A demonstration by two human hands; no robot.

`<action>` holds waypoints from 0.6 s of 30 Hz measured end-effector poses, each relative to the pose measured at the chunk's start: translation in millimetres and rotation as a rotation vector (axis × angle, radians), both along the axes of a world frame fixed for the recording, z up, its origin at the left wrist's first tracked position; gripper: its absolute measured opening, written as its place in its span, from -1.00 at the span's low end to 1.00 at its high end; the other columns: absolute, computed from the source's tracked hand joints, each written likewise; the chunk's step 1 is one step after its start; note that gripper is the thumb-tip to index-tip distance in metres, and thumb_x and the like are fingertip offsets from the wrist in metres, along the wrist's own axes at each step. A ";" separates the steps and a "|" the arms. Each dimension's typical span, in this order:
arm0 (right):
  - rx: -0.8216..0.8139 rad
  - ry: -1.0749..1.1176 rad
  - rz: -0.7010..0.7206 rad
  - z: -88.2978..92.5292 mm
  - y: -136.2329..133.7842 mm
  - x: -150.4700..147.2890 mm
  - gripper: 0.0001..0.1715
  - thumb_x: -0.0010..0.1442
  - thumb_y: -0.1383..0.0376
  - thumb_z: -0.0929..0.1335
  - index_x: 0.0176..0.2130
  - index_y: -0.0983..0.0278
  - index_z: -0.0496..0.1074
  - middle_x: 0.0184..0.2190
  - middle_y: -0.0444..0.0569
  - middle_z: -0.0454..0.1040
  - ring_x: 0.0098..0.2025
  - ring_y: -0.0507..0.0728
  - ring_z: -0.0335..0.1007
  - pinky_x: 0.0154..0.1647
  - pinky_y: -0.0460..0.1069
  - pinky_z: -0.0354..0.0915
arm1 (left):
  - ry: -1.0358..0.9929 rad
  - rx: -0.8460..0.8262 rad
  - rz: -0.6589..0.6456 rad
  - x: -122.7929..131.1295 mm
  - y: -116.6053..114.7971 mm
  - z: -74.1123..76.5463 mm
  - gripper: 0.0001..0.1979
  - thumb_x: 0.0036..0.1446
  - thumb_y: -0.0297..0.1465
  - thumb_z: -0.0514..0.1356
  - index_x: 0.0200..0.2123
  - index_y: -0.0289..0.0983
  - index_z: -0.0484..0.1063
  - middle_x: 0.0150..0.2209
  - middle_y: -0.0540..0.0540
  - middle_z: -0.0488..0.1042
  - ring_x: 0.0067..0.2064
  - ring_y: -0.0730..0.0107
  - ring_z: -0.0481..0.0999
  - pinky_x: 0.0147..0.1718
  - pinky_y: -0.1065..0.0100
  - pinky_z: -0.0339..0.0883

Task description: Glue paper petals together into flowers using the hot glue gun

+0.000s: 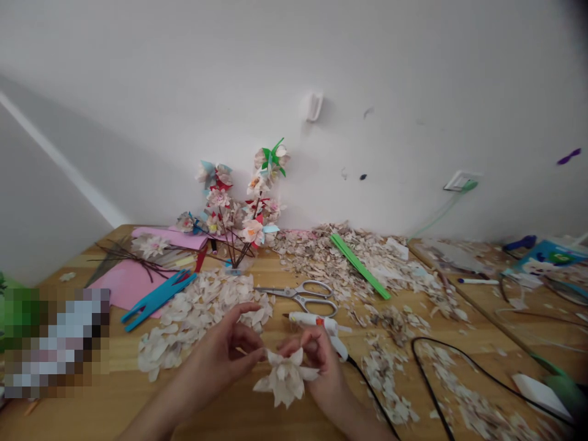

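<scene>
A white petal flower [285,378] is held low in front of me, above the table's near part. My right hand [319,358] grips it from behind and the right side, fingers curled. At its upper left petal, my left hand [236,346] has thumb and forefinger pinched together. The flower's back is hidden. Just beyond my right hand lies a white glue gun [305,319], partly covered by that hand. Silver scissors [296,294] rest behind the glue gun. Loose pale petals [202,309] are heaped beyond my left hand.
Finished flowers on brown stems [234,208] stand in a clear holder by the wall. Blue strips [158,300] and pink sheets [128,282] lie left, green strips [361,266] right among petal scraps. A black cord [427,373] loops across the right side.
</scene>
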State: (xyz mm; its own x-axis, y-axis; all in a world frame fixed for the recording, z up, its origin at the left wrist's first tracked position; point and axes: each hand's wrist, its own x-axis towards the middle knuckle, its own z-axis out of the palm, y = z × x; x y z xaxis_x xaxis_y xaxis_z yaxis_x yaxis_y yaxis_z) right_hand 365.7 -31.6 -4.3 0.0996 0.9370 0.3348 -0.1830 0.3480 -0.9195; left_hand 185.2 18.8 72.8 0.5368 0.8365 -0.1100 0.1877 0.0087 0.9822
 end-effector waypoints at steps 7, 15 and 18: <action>0.480 -0.821 -0.056 39.8 -13.3 25.0 -0.71 0.13 0.50 0.30 -0.23 0.13 0.42 -0.26 -0.04 0.60 -0.13 0.16 0.50 -0.17 0.04 0.44 | 0.058 0.525 -0.101 -21.2 -2.3 1.4 -0.51 0.07 -0.50 0.13 0.06 0.01 0.22 -0.29 0.01 0.57 -0.25 0.38 0.55 -0.21 0.37 0.38; 0.585 -0.855 -0.109 41.7 -19.5 27.0 -0.56 0.14 0.51 0.28 -0.03 0.12 0.39 -0.26 -0.06 0.60 -0.16 0.15 0.51 -0.22 0.01 0.50 | 0.114 0.764 -0.179 -25.6 -8.5 3.3 -0.56 0.03 -0.50 0.18 0.00 -0.03 0.36 -0.32 -0.02 0.60 -0.28 0.35 0.57 -0.27 0.43 0.39; 0.591 -0.854 -0.111 43.3 -18.6 26.1 -0.58 0.13 0.51 0.30 -0.07 0.13 0.42 -0.28 -0.05 0.61 -0.18 0.15 0.53 -0.24 0.01 0.51 | 0.111 0.722 -0.211 -21.8 -10.9 1.8 -0.56 0.04 -0.48 0.17 0.00 -0.02 0.35 -0.34 -0.01 0.60 -0.27 0.34 0.57 -0.26 0.42 0.38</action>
State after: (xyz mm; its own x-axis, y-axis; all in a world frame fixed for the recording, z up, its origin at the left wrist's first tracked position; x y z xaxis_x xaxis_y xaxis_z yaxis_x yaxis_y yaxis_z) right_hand 391.8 -50.2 39.1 -0.3105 0.6012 0.7363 0.5083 0.7596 -0.4058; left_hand 163.5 7.9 74.6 0.7112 0.6022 0.3627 0.2124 -0.6759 0.7058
